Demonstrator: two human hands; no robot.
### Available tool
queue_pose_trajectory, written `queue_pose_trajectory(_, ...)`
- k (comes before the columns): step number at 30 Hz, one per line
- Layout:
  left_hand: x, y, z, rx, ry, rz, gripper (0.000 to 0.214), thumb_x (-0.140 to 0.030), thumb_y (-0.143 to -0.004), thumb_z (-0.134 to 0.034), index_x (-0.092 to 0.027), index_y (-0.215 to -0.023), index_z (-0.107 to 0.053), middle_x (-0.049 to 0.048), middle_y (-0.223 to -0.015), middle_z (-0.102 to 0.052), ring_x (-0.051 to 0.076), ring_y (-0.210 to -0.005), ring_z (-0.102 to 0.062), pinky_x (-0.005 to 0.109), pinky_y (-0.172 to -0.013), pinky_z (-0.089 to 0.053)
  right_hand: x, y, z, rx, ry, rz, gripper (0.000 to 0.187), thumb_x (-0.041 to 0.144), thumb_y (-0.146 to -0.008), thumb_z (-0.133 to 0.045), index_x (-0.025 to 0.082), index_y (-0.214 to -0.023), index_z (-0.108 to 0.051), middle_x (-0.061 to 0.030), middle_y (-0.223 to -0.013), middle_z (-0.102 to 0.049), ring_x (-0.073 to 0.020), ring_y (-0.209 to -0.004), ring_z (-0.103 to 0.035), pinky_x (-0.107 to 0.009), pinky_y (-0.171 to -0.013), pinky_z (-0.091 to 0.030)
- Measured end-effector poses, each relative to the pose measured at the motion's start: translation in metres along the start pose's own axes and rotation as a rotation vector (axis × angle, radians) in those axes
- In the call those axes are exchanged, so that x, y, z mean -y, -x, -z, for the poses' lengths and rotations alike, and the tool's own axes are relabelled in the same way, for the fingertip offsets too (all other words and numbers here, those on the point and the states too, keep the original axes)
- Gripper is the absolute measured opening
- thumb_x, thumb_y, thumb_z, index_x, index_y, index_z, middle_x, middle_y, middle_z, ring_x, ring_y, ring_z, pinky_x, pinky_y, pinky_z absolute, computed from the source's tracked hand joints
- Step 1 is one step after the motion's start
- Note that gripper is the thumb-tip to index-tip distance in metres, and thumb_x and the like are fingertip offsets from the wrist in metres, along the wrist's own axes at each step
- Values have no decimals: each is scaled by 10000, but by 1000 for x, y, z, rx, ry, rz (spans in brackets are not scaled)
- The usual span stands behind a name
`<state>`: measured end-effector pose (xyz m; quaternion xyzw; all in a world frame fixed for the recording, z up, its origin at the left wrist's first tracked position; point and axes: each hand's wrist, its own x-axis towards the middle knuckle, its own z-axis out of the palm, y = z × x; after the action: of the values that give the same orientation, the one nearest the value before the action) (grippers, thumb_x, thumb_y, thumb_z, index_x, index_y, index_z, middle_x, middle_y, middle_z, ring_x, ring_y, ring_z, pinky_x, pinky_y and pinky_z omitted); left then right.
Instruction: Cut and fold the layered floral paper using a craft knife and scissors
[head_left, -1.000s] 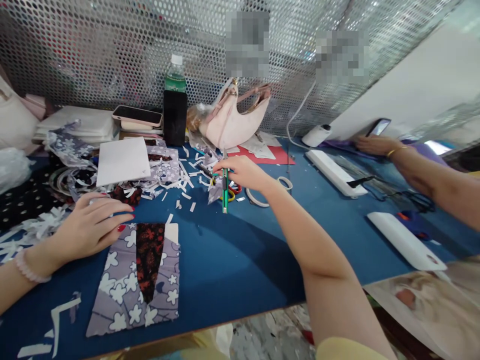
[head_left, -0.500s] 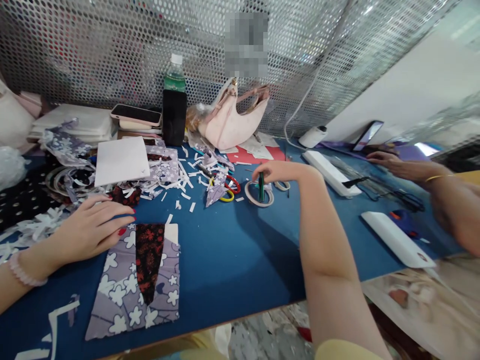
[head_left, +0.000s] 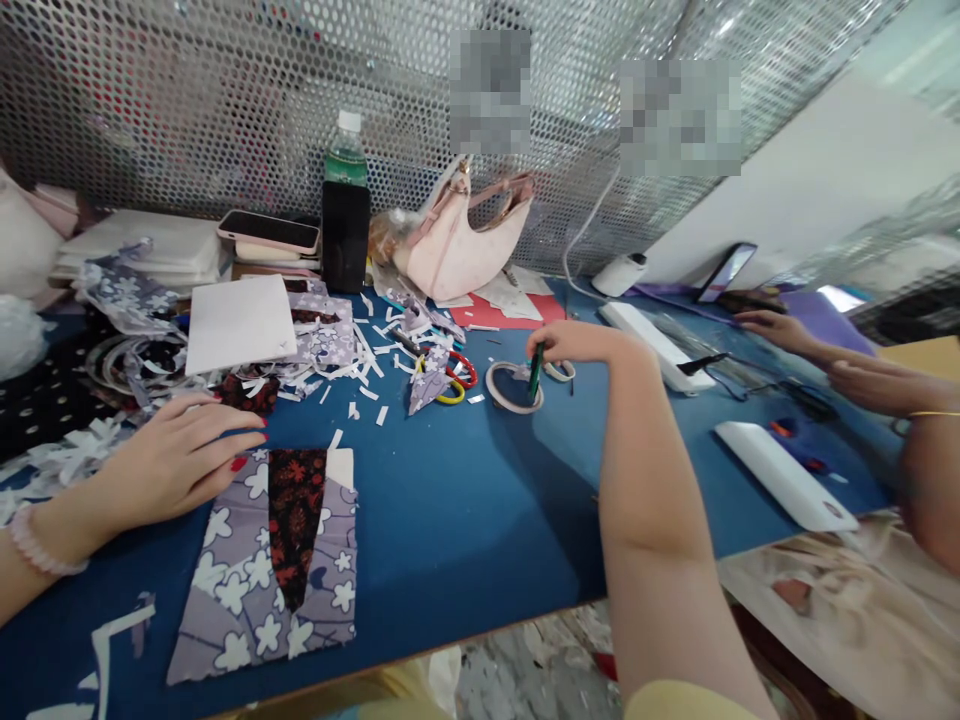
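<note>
My left hand (head_left: 184, 448) lies palm down with fingers stretched, its fingertips by the top left corner of a purple floral fabric piece (head_left: 214, 590). On that piece sits a tapered dark strip with a red pattern (head_left: 295, 515). In my right hand (head_left: 574, 342), reached out to the far side of the table, the fingers pinch a slim dark green tool (head_left: 535, 375); its exact kind is unclear. It hangs upright over a roll of tape (head_left: 499, 396). A smaller roll (head_left: 559, 371) lies just right of it, partly behind my hand.
Scissors with red and yellow handles (head_left: 451, 390) lie among paper scraps and fabric. Behind are a pink handbag (head_left: 469, 250), a bottle (head_left: 346, 160) and a phone (head_left: 268, 231). White lamp-like bars (head_left: 784, 475) and a co-worker's hands (head_left: 862, 382) are at the right.
My right hand has shifted slightly right with the green tool. My left hand has stayed still. The co-worker's hands have moved, one now near the other forearm.
</note>
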<state>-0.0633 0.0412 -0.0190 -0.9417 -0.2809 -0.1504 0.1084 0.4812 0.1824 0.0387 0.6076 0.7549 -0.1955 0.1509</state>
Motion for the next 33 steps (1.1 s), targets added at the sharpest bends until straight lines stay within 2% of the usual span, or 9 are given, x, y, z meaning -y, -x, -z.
queue_pose_trajectory(3,0,-1,1,-7,12,-4,322,-197,-933,-424,-267,-1137,-663,12,-1170,-734,190,-1011,-658,425,-1017,-423,3,2,1,-2,-22,-12,242,231,-699,-584,187,-893,-723,-43,-842,-741,-183,-736,-666,-246,-639,-490)
queue_pose_trajectory(10,-1,-1,1,-4,0,-23,323,-165,-928,-438,-253,-1162,-643,22,-1221,-706,197,-1041,-645,429,-1039,-400,11,-5,-11,109,-54,-104,117,218,-683,-617,184,-572,-627,0,-503,-609,-123,-446,-534,-233,-474,-426)
queue_pose_trajectory(13,0,0,0,-19,-4,-42,322,-159,-925,-446,-253,-1164,-640,24,-1211,-709,196,-1031,-646,425,-1031,-409,16,1,-5,54,-71,-70,107,144,-669,-573,174,-649,-674,-14,-580,-664,-144,-528,-602,-233,-520,-457)
queue_pose_trajectory(17,-1,0,-1,1,13,-8,335,-171,-943,-421,-262,-1173,-648,15,-1184,-717,188,-1036,-642,424,-1035,-421,28,12,8,-90,-162,-2,357,114,-706,-491,156,-961,-738,-46,-784,-744,-167,-691,-677,-250,-659,-528)
queue_pose_trajectory(20,-7,-3,4,-34,87,76,329,-158,-961,-403,-239,-1123,-678,26,-1168,-716,185,-1037,-639,407,-1025,-433,51,16,10,-231,-437,147,335,176,-762,-525,139,-1022,-733,-74,-832,-753,-183,-735,-695,-277,-703,-555)
queue_pose_trajectory(24,-22,-17,18,-71,329,350,325,-208,-987,-382,-184,-1080,-692,73,-1169,-706,206,-1097,-624,364,-1010,-468,100,12,-2,-286,-641,447,305,191,-759,-528,181,-989,-728,-27,-768,-737,-160,-667,-689,-281,-656,-562)
queue_pose_trajectory(26,-31,-28,25,-23,492,514,355,-278,-990,-360,-191,-1102,-686,78,-1169,-710,223,-1111,-628,372,-1023,-471,128,10,-14,-246,-666,643,345,130,-709,-504,175,-967,-729,-8,-679,-711,-153,-644,-684,-263,-623,-553)
queue_pose_trajectory(29,-44,-50,28,128,820,677,398,-411,-974,-382,-191,-1180,-642,81,-1085,-741,234,-992,-683,361,-926,-529,168,12,-34,-188,-615,853,385,69,-708,-469,172,-964,-738,-16,-788,-748,-131,-698,-702,-242,-663,-560)
queue_pose_trajectory(33,-57,-79,19,269,1247,704,542,-558,-928,-428,-161,-1278,-539,121,-1037,-757,237,-855,-708,347,-754,-565,202,19,-58,-226,-490,1067,296,109,-854,-499,177,-1001,-748,-40,-928,-770,-126,-789,-718,-246,-757,-555)
